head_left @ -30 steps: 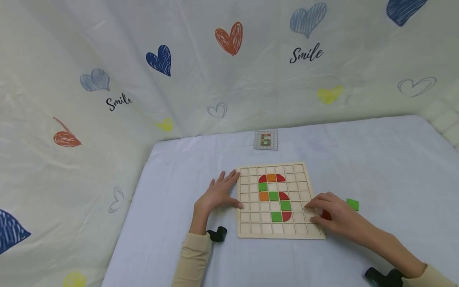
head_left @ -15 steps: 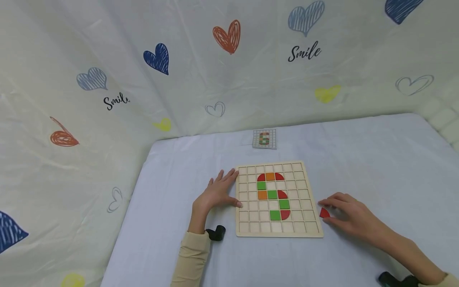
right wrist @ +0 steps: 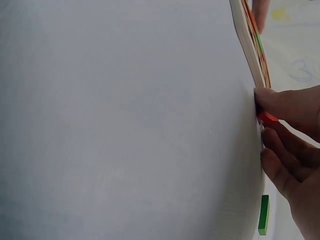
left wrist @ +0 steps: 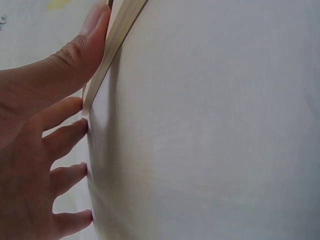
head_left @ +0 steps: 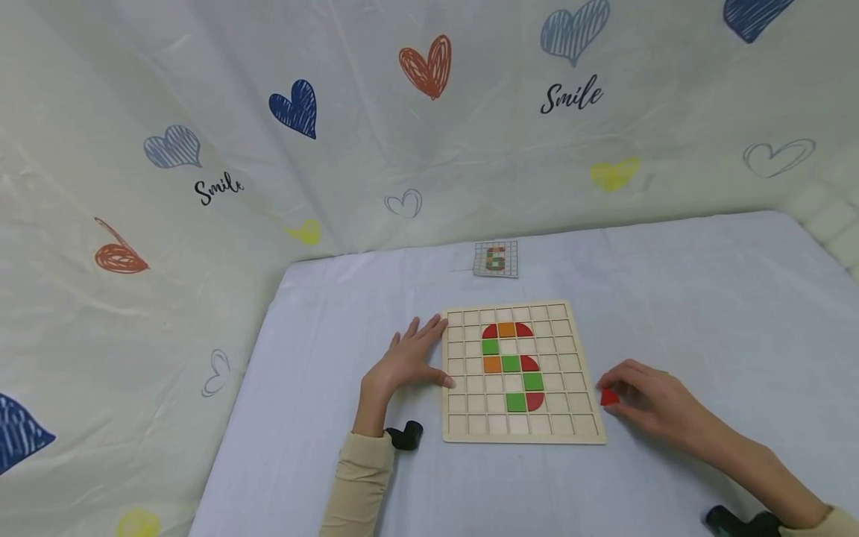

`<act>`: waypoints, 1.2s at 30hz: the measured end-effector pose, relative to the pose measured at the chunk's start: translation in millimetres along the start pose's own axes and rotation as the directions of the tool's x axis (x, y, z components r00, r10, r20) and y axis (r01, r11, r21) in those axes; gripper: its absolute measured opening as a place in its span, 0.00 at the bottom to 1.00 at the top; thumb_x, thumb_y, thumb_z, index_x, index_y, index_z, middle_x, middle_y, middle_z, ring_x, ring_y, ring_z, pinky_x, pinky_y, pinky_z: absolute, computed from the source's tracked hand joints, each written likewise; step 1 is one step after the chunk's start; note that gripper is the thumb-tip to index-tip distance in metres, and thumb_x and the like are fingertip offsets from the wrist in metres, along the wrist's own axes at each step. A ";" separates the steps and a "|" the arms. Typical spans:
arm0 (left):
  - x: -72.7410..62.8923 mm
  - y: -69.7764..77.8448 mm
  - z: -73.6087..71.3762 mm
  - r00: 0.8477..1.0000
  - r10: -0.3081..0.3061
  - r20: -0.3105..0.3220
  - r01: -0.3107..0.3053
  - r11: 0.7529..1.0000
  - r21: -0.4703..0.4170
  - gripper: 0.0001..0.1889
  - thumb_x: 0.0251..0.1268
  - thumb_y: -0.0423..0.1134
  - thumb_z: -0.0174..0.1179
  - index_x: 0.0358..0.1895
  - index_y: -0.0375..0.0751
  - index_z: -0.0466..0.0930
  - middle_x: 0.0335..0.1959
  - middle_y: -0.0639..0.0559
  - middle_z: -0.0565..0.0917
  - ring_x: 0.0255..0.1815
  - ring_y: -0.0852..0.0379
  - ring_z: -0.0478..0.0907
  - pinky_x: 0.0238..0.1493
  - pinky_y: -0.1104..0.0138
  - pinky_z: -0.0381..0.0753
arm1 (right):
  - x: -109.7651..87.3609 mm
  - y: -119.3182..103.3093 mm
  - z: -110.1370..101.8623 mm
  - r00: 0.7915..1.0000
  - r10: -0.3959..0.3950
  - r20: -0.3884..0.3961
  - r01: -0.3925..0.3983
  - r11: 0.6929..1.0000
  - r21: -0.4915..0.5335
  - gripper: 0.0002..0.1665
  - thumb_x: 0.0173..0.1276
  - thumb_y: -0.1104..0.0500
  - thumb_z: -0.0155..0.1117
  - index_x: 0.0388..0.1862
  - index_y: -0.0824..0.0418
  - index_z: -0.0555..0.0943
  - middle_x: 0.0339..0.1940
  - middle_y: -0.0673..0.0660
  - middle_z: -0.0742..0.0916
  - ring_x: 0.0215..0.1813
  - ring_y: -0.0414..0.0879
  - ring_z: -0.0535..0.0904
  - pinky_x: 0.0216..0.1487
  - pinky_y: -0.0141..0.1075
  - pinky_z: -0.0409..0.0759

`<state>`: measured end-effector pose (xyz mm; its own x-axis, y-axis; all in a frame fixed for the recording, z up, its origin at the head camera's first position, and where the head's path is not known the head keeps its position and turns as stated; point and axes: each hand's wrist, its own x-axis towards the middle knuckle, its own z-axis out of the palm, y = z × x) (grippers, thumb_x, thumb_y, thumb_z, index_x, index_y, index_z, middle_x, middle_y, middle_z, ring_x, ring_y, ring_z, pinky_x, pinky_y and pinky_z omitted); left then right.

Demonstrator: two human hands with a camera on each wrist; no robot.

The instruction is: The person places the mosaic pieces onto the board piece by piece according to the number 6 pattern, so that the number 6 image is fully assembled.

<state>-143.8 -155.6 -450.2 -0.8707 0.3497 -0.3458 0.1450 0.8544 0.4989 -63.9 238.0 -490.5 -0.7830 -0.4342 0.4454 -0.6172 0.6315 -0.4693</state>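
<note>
A square wooden grid board lies on the white-covered table, with red quarter-circle tiles and orange and green square tiles set in a bent, S-like run. At the board's left edge my left hand rests with spread fingers, its thumb against the rim. Just past the right edge, my right hand pinches a red quarter-circle tile between thumb and fingers, close over the cloth. In the right wrist view the red tile shows as a thin strip between the fingertips.
A small pattern card lies behind the board, showing a similar coloured figure on a grid. A loose green tile sits on the cloth beside my right hand, mostly hidden by it in the head view. A cloth backdrop with hearts rises behind.
My right hand has moved right, off the board's right edge, to the red tile, and its fingers have closed on it. My left hand has stayed at the board.
</note>
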 end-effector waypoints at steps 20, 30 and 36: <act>2.2 1.6 1.9 1.000 -0.002 -0.002 0.002 1.000 0.021 0.58 0.52 0.52 0.79 0.84 0.52 0.52 0.86 0.56 0.51 0.87 0.44 0.38 0.83 0.39 0.37 | 9.8 -9.8 -7.6 0.998 0.056 0.028 -0.056 0.998 0.011 0.28 0.39 0.77 0.82 0.40 0.57 0.91 0.34 0.40 0.81 0.34 0.29 0.76 0.35 0.15 0.76; 2.8 1.7 2.8 1.000 -0.008 0.002 0.008 1.000 0.030 0.59 0.52 0.53 0.79 0.84 0.54 0.50 0.86 0.58 0.49 0.87 0.45 0.36 0.83 0.40 0.37 | 18.5 -13.7 -3.1 0.999 -0.042 0.015 0.040 0.993 0.115 0.28 0.40 0.77 0.82 0.36 0.50 0.88 0.35 0.41 0.86 0.35 0.31 0.79 0.39 0.16 0.76; 0.0 2.0 0.3 1.000 -0.015 0.002 0.015 0.999 0.029 0.59 0.52 0.53 0.79 0.84 0.53 0.51 0.86 0.57 0.49 0.87 0.45 0.36 0.83 0.40 0.37 | 30.8 -23.5 2.4 0.996 -0.063 0.058 0.052 0.983 0.175 0.29 0.43 0.79 0.80 0.39 0.53 0.86 0.36 0.43 0.88 0.34 0.32 0.80 0.37 0.18 0.78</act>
<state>-143.4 -153.8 -449.5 -0.8718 0.3377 -0.3548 0.1458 0.8704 0.4703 -73.7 208.2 -467.5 -0.7457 -0.5100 0.4288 -0.6611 0.4860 -0.5716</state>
